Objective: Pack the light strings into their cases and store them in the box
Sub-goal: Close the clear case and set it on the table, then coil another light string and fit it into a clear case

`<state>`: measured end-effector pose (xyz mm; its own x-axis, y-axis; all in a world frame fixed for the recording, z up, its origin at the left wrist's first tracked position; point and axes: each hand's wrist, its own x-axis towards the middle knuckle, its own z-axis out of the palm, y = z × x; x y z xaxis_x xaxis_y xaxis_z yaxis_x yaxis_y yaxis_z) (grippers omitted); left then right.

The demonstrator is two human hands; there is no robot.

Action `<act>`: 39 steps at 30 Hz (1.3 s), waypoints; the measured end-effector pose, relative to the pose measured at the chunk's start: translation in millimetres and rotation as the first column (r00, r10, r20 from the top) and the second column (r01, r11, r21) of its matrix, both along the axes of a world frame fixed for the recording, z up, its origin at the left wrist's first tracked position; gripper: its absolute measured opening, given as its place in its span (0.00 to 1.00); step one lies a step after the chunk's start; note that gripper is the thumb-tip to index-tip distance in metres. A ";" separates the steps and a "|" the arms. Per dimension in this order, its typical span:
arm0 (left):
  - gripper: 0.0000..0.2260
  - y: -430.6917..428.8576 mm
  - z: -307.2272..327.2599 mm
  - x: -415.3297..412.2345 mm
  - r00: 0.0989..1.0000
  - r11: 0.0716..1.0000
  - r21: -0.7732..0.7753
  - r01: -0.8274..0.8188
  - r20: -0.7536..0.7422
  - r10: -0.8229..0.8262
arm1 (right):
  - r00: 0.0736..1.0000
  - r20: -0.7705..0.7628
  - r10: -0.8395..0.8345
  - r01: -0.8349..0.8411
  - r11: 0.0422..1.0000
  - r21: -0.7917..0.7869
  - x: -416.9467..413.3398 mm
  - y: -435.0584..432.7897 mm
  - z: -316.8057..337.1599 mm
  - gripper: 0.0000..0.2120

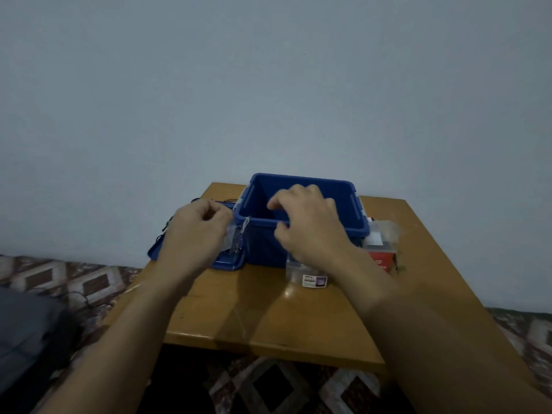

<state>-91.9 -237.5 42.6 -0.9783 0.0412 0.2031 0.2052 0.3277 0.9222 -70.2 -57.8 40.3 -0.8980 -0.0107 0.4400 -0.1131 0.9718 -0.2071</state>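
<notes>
A: Head view, then. Where is the box (260, 246)?

B: It is blue and open, and sits at the far middle of the table (268, 321). Its lid (153, 252) lies flat just left of it.

A: And the light string?

B: A black string (165, 230) shows at the far left of the lid, mostly hidden behind the left hand (194, 234).

A: How does that hand lie?

B: Its fingers are curled in tight, with the thumb against them. It grips a clear case (234, 243), which stands upright at the hand's right edge, above the lid and beside the box's left corner. A white tie (245, 225) hangs at the case's top.

A: And the right hand?

B: The right hand (310, 231) is at the box's near rim. Its fingers are bent over the opening, and the thumb is lower, in front of the wall and apart from them. I cannot tell whether it holds anything.

A: Any other cases?

B: A labelled case (309, 277) sits on the table just near of the box, under the right wrist. A red case (379, 252) stands just right of the box.

A: What is around the table?

B: A patterned rug (89, 282), with a dark cloth (27, 333) at the near left.
</notes>
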 end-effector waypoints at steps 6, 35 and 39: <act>0.05 13.0 -33.0 -16.6 0.968 0.942 -0.275 0.191 0.211 -0.135 | 0.982 0.174 0.078 -0.115 0.971 0.210 -47.0 -17.9 -15.2 0.24; 0.11 -5.2 47.4 86.8 0.958 0.954 0.103 0.280 0.029 -0.284 | 0.992 0.027 0.126 -0.071 0.706 -0.704 78.9 26.7 73.9 0.07; 0.08 -2.2 42.3 101.6 0.941 0.944 0.047 0.327 0.076 -0.329 | 0.992 0.023 0.123 -0.074 0.720 -0.690 99.3 26.1 78.6 0.06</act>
<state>9.6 -239.6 84.9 -0.9250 0.3573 0.1296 0.2197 0.2243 0.9494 29.1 -31.7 119.0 -0.9348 0.1819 0.3049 -0.1626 0.5442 -0.8231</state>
